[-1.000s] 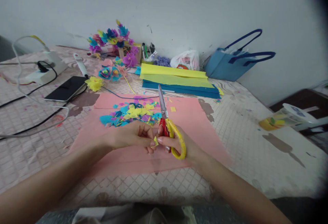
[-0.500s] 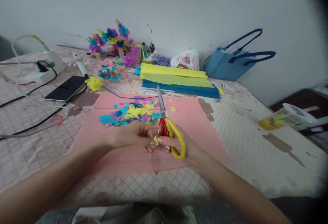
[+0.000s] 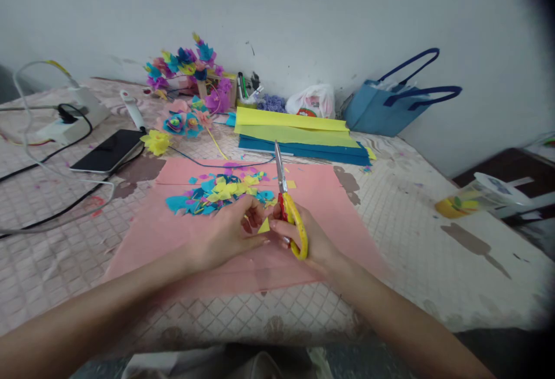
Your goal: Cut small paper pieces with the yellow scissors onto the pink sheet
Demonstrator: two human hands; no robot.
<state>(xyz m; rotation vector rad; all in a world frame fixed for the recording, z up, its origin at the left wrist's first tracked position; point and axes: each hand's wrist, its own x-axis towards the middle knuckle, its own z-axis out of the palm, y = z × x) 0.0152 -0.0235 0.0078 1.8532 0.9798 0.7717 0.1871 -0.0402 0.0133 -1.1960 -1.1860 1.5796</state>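
My right hand (image 3: 310,239) grips scissors (image 3: 288,205) with red and yellow handles; the blades are together and point away from me. My left hand (image 3: 228,231) sits close beside it, fingers curled, and pinches a small yellow paper scrap (image 3: 263,227) that also touches the right thumb. Both hands hover over a large pink paper sheet (image 3: 329,205). Just beyond the fingers lies a heap of blue, yellow and purple paper cuttings (image 3: 221,191).
Folded yellow and blue paper sheets (image 3: 299,133) lie behind the pink sheet. Paper flowers (image 3: 186,67) stand at the back left, a phone (image 3: 108,151) and cables (image 3: 47,153) at left. A blue bag (image 3: 385,107) leans on the wall; a plastic container (image 3: 481,194) lies at right.
Both hands have moved slightly away from me toward the cuttings. The scissors have swung more upright, and the yellow scrap has turned between the fingertips.
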